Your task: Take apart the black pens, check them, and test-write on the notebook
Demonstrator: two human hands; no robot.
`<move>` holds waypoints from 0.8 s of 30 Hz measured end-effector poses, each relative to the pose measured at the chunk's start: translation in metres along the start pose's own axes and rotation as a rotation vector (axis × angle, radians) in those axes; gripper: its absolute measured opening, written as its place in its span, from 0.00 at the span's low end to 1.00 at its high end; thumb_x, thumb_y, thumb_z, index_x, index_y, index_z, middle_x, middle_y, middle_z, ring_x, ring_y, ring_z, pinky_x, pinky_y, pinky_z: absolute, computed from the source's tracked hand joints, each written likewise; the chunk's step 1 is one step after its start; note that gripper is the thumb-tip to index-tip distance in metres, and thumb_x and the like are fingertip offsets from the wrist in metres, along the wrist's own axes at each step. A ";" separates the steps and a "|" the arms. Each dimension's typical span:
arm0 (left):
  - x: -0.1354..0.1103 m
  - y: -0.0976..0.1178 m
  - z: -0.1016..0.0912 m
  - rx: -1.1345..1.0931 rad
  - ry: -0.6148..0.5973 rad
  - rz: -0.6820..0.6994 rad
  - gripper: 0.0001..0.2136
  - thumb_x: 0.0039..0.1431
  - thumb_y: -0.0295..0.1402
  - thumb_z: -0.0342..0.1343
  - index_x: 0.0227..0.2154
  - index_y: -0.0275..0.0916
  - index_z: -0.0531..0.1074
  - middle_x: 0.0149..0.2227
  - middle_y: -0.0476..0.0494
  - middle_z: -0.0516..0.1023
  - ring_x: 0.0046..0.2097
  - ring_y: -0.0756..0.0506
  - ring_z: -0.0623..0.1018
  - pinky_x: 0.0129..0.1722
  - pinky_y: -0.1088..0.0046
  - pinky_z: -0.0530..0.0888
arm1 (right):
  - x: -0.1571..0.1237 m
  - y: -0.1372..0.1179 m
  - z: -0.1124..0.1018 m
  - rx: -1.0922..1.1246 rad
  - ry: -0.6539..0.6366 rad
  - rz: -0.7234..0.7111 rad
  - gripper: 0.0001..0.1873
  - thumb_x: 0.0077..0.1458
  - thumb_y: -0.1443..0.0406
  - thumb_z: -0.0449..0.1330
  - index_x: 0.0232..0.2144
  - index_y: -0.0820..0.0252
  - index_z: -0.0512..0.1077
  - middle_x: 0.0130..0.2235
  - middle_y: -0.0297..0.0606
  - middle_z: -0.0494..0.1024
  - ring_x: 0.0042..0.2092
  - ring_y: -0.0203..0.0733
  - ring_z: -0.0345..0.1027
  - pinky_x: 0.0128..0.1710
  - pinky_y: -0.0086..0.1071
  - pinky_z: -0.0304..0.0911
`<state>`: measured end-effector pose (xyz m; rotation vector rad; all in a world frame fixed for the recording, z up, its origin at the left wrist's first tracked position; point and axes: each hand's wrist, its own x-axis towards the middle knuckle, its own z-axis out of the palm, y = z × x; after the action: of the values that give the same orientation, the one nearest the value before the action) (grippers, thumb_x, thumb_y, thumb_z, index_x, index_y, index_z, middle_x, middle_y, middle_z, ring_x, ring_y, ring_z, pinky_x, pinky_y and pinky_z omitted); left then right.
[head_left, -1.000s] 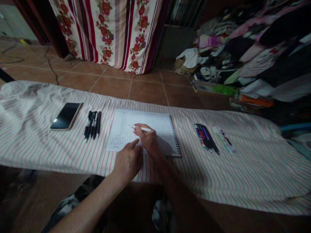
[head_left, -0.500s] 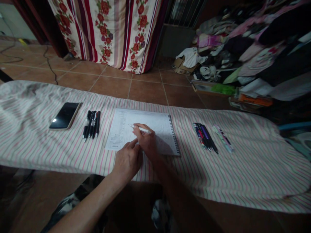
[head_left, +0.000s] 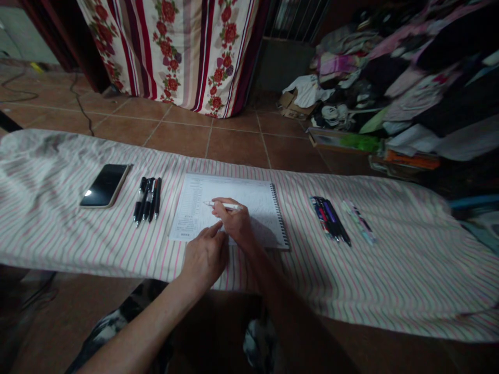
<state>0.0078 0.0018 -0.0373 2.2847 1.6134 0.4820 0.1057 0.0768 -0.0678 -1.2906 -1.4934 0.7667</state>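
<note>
A spiral notebook (head_left: pixel 253 189) lies open-faced on the striped cloth, with a printed sheet area (head_left: pixel 189 208) along its left side. My right hand (head_left: pixel 236 221) is closed around a white pen (head_left: pixel 228 206), whose tip points left onto the page. My left hand (head_left: pixel 206 254) rests on the notebook's lower edge, its index finger stretched out close to my right hand; nothing shows in it. The page's fine marks are too faint to read.
Left of the notebook lie several dark pens (head_left: pixel 147 200) and a phone (head_left: pixel 105 185). More pens (head_left: pixel 330 221) and a pale pastel pen (head_left: pixel 359 222) are on the right. Beyond the striped cloth (head_left: pixel 390 270) are a floral curtain (head_left: pixel 171 52) and piled clothes (head_left: pixel 374 78).
The pen in my right hand has shifted slightly to the left and lies flatter to view. My left hand has stayed almost in place.
</note>
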 end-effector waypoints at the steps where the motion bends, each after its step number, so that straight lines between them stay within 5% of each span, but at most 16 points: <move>1: 0.000 0.000 0.000 -0.003 0.000 -0.002 0.09 0.58 0.29 0.46 0.37 0.40 0.72 0.53 0.44 0.71 0.47 0.45 0.74 0.43 0.68 0.74 | 0.000 0.000 0.000 -0.015 0.019 -0.010 0.12 0.54 0.62 0.53 0.34 0.59 0.74 0.30 0.37 0.77 0.31 0.38 0.72 0.32 0.31 0.69; 6: 0.000 -0.001 0.001 -0.008 0.006 0.001 0.10 0.58 0.29 0.46 0.35 0.40 0.72 0.53 0.43 0.71 0.47 0.44 0.75 0.44 0.67 0.74 | -0.001 -0.005 -0.004 -0.134 0.180 -0.220 0.12 0.54 0.64 0.53 0.38 0.59 0.74 0.39 0.43 0.76 0.43 0.42 0.70 0.46 0.37 0.65; 10: 0.000 -0.002 0.001 0.003 0.026 0.006 0.09 0.58 0.29 0.46 0.34 0.40 0.73 0.53 0.43 0.72 0.48 0.44 0.75 0.45 0.66 0.73 | 0.001 -0.016 -0.008 0.125 0.197 -0.006 0.13 0.55 0.60 0.53 0.37 0.60 0.72 0.34 0.39 0.76 0.34 0.38 0.72 0.35 0.33 0.69; 14: -0.001 -0.002 -0.001 0.005 0.028 -0.003 0.10 0.58 0.29 0.46 0.34 0.41 0.73 0.53 0.44 0.72 0.48 0.45 0.75 0.46 0.66 0.73 | 0.008 -0.021 -0.022 0.297 0.348 0.210 0.12 0.52 0.58 0.55 0.34 0.60 0.68 0.24 0.30 0.73 0.23 0.33 0.67 0.23 0.26 0.63; 24: -0.004 -0.006 0.003 0.035 0.089 0.043 0.12 0.59 0.32 0.45 0.35 0.41 0.74 0.51 0.45 0.73 0.46 0.43 0.76 0.40 0.65 0.76 | 0.005 -0.005 -0.093 0.232 0.491 0.067 0.16 0.46 0.58 0.59 0.37 0.60 0.70 0.31 0.35 0.74 0.30 0.34 0.67 0.30 0.28 0.64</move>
<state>0.0028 -0.0003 -0.0429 2.3588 1.6295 0.5779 0.1911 0.0682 -0.0317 -1.2439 -0.9448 0.5892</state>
